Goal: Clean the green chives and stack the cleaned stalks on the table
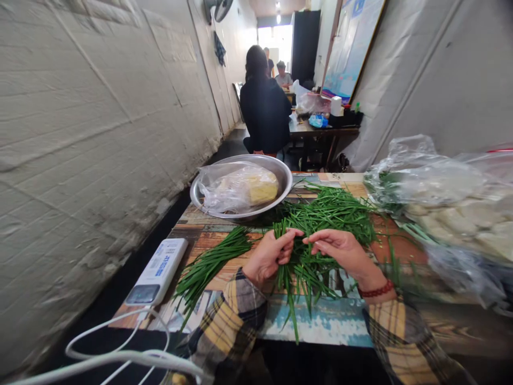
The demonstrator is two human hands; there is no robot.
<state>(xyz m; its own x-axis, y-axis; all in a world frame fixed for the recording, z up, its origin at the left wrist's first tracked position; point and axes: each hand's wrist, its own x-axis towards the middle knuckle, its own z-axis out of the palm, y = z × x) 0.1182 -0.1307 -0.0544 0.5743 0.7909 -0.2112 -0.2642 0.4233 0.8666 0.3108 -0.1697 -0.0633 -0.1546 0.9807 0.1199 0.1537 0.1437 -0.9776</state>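
My left hand [274, 252] is closed around a small bunch of garlic chives [284, 278], whose long green blades hang below the fist toward the table's front edge. My right hand [339, 251], with a red bead bracelet at the wrist, hovers just to the right, over the loose chives. Its thumb and forefinger come together close to the left fingertips; anything between them is too small to make out. Behind both hands spreads a loose pile of chives [332, 214]. A neat bundle of chives [216, 262] lies on the table to the left.
A metal basin [286, 198] holding a plastic bag [232, 187] stands at the back. On the left edge is a white power bank [160, 272] with white cables [120, 353]. Clear bags of pale food [460, 214] crowd the right. A person [264, 107] sits beyond.
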